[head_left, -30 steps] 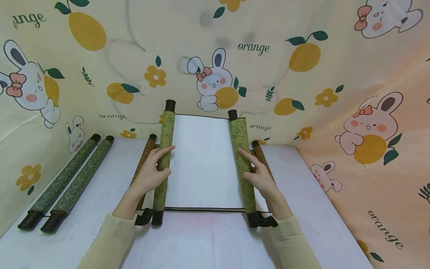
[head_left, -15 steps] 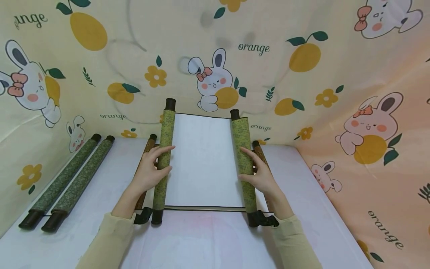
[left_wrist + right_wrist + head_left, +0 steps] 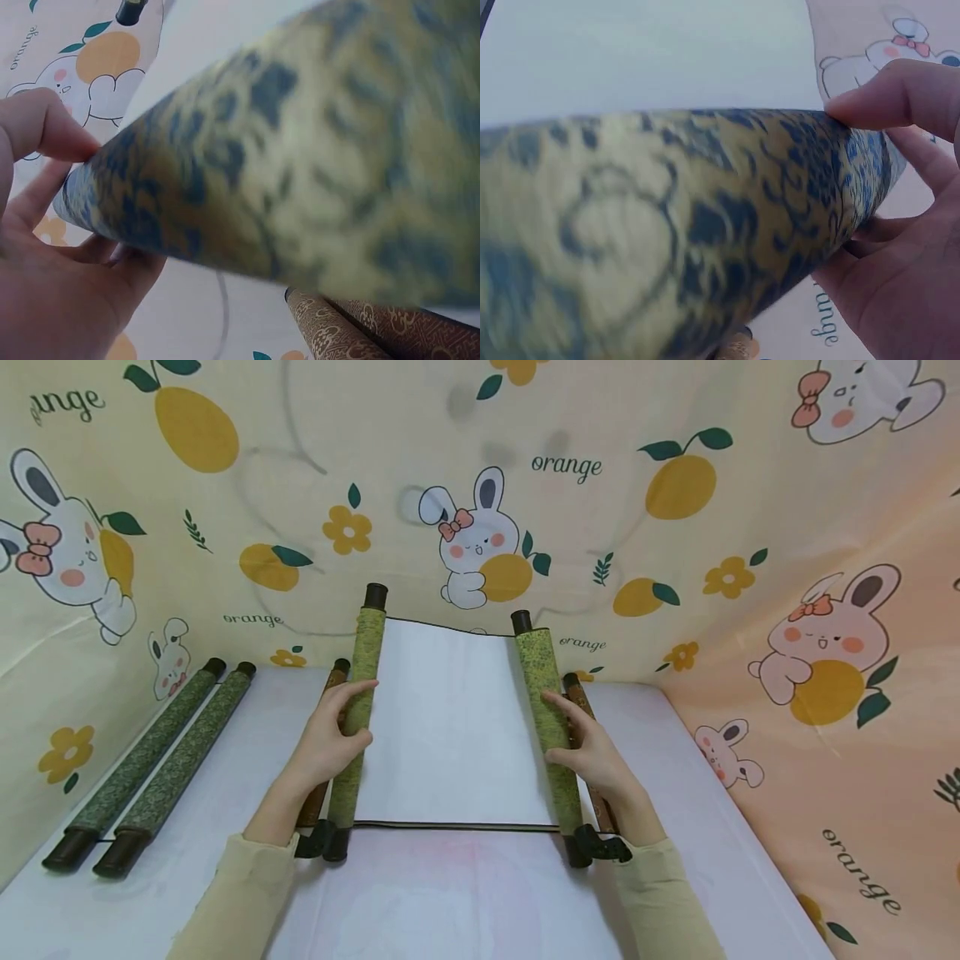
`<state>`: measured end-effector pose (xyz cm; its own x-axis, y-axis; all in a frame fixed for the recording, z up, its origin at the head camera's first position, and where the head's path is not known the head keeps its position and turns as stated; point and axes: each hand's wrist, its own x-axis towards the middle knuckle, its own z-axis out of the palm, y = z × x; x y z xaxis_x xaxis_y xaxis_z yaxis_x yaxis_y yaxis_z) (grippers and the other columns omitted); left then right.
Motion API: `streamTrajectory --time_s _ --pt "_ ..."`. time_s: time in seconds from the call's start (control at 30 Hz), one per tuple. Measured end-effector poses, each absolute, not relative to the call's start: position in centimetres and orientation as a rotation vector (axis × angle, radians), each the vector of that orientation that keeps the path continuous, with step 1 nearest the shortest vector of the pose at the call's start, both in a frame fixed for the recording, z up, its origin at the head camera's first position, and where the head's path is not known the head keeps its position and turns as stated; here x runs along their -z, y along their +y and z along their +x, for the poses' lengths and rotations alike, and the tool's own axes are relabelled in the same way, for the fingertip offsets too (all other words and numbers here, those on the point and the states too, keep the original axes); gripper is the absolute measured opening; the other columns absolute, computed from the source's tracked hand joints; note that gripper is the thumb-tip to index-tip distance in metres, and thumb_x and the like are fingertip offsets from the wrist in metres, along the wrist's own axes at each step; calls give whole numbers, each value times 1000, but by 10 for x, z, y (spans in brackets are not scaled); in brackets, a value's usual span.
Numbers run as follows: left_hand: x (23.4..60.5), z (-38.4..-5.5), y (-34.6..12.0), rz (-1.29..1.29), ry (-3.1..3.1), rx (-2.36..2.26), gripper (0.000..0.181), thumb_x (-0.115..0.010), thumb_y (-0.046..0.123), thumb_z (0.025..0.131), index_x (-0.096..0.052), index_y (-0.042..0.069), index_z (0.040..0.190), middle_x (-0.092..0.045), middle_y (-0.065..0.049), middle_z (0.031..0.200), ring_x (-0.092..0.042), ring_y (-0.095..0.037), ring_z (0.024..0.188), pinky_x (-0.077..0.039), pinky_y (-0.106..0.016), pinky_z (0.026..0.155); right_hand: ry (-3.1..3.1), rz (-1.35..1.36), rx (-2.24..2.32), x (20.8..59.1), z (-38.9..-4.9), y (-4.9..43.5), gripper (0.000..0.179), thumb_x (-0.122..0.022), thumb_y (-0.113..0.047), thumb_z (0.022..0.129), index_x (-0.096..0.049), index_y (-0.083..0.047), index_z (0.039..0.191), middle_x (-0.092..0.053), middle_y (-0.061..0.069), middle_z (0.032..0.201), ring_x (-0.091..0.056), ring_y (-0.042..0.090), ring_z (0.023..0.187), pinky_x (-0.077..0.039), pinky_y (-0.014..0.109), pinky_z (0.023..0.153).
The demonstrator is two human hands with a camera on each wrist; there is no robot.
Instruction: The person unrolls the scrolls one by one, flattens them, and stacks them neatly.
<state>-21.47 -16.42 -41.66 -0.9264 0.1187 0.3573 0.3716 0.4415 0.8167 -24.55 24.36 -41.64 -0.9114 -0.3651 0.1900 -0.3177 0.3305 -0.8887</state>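
A scroll with two yellow-green patterned rollers and black end knobs stands partly unrolled in the head view, its white sheet (image 3: 457, 727) stretched between them. My left hand (image 3: 322, 743) grips the left roller (image 3: 367, 652) about midway, thumb and fingers curled round it. On the other side, my right hand (image 3: 600, 764) holds the right roller (image 3: 536, 664) the same way. Up close, the patterned left roller (image 3: 210, 165) fills much of the left wrist view, and the right roller (image 3: 705, 202) does so in the right wrist view. Both rollers lean, far ends raised.
Behind the held scroll lie brown patterned rollers, one at the left (image 3: 311, 810) and one at the right (image 3: 581, 702), partly covered. Two dark green rollers (image 3: 150, 752) lie side by side on the white table (image 3: 450, 902) at left. A printed cloth (image 3: 315, 468) hangs behind.
Both hands have drawn the rollers apart, the left one leftward and the right one rightward at its near end, so more white sheet shows. The far ends sit slightly lower.
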Motion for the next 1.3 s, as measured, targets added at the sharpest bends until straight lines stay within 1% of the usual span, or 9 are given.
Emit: streamTrajectory --time_s 0.43,0.53,0.6,0.77,0.83,1.0,1.1,1.2,1.3 --pt "416 -213 -165 -380 -2496 1505 72 -57 -9 90 -45 13 157 -28 -24 161 -29 -42 147 -38 -48 81 2540 -482 1707 416 -246 246 91 -55 12 89 -29 -31 165 -7 12 173 -5 41 157 -37 34 59" --pt "417 -214 -165 -371 -2496 1496 68 -62 -6 93 -47 12 156 -26 -25 161 -28 -45 147 -45 -57 92 2521 -476 1711 416 -247 244 93 -56 12 88 -27 -32 165 -3 13 173 -9 43 155 -36 33 57" --pt "417 -215 -164 -370 -2492 1486 66 -66 -5 94 -48 11 155 -27 -26 160 -25 -47 150 -37 -65 106 2510 -469 1707 416 -246 242 95 -56 12 87 -26 -33 165 -2 13 173 -41 48 129 -35 31 55" --pt "417 -215 -164 -370 -2476 1473 64 -65 -8 94 -49 9 154 -28 -27 160 -24 -48 150 -31 -69 113 2490 -476 1717 418 -246 240 97 -58 13 86 -25 -32 166 -2 9 174 -44 43 111 -33 30 51" --pt "417 -214 -164 -368 -2473 1460 63 -64 -9 95 -49 8 154 -28 -27 160 -24 -48 151 -30 -69 113 2503 -498 1703 418 -247 240 98 -64 12 86 -25 -30 166 -3 9 174 -26 38 144 -37 31 56" --pt "416 -214 -165 -359 -2475 1444 63 -63 -9 94 -49 8 154 -27 -27 161 -21 -48 152 -28 -70 114 2538 -521 1648 420 -248 239 104 -77 7 84 -23 -27 166 -4 15 173 -3 43 157 -45 37 67" --pt "415 -213 -165 -361 -2475 1448 63 -63 -9 95 -49 8 154 -28 -27 161 -19 -48 153 -27 -71 114 2547 -503 1640 421 -248 238 103 -75 8 85 -23 -26 166 -2 17 172 -5 44 156 -49 50 86" --pt "415 -214 -167 -360 -2466 1453 62 -63 -10 95 -49 8 153 -32 -25 160 -22 -46 153 -27 -68 116 2553 -478 1659 421 -247 238 101 -73 9 86 -22 -26 166 -5 20 169 -7 43 155 -34 64 109" --pt "416 -214 -169 -335 -2457 1463 62 -63 -9 95 -50 9 153 -36 -23 159 -25 -44 152 -26 -67 117 2555 -440 1691 419 -246 239 103 -71 10 86 -19 -28 167 -16 26 164 -18 42 152 -34 61 110"
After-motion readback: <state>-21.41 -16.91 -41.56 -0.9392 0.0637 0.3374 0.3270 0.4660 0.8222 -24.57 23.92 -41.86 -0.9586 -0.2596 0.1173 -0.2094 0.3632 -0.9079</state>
